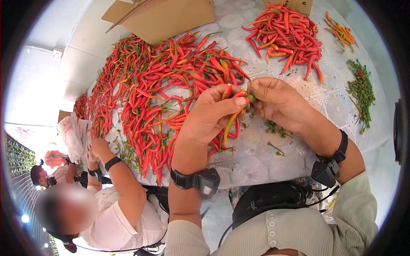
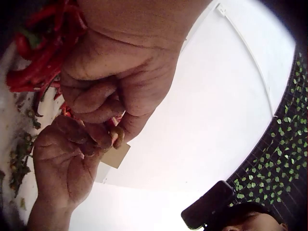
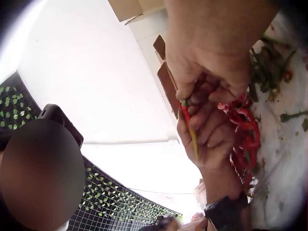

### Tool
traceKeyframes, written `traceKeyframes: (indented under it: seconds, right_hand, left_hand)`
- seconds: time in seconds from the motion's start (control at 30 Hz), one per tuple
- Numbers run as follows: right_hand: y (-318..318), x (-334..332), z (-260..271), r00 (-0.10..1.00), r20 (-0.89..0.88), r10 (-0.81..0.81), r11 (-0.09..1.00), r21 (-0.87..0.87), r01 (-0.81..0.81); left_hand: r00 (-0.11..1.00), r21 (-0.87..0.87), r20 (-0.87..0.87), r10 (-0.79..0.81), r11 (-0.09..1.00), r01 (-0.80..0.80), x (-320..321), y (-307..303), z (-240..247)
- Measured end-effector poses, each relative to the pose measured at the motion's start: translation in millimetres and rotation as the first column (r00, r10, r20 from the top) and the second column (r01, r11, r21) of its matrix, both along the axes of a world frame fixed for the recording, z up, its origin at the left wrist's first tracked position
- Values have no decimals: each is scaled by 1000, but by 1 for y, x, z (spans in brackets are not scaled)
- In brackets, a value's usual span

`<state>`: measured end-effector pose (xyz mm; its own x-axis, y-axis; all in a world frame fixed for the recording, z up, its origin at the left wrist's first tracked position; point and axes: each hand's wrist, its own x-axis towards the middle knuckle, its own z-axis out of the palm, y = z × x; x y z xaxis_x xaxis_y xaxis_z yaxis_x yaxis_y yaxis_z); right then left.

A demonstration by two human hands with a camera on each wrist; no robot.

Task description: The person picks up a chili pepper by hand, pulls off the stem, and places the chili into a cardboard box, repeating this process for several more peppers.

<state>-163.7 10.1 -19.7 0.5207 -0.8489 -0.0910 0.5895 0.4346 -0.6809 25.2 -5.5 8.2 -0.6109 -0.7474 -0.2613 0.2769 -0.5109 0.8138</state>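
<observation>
My left hand (image 1: 204, 114) grips a few chili peppers, their ends poking out round its thumb. One of them, a red and yellow chili pepper (image 3: 194, 137), lies along the palm with its tip toward the wrist. At its green stem end (image 1: 250, 97), the thumb and fingers of my right hand (image 1: 279, 104) pinch, fingertips right against the left hand's. In the left wrist view the fingers of both hands hide most of what they hold. Close to the left hand spreads a large heap of red chili peppers (image 1: 147, 94), many with green stems.
A second pile of red chili peppers (image 1: 290, 36) lies at the back right. Orange chilies (image 1: 341, 30) and a heap of green stems (image 1: 361, 94) sit along the right side. A cardboard box (image 1: 171, 19) stands behind. Another person (image 1: 115, 205) works at the left.
</observation>
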Motion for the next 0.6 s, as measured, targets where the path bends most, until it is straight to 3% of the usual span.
traceKeyframes:
  seconds: [0.6]
  right_hand:
    - [2, 3, -3, 999, 31, 18, 990, 138, -22]
  left_hand:
    - [999, 34, -40, 3, 999, -1, 0, 0, 0]
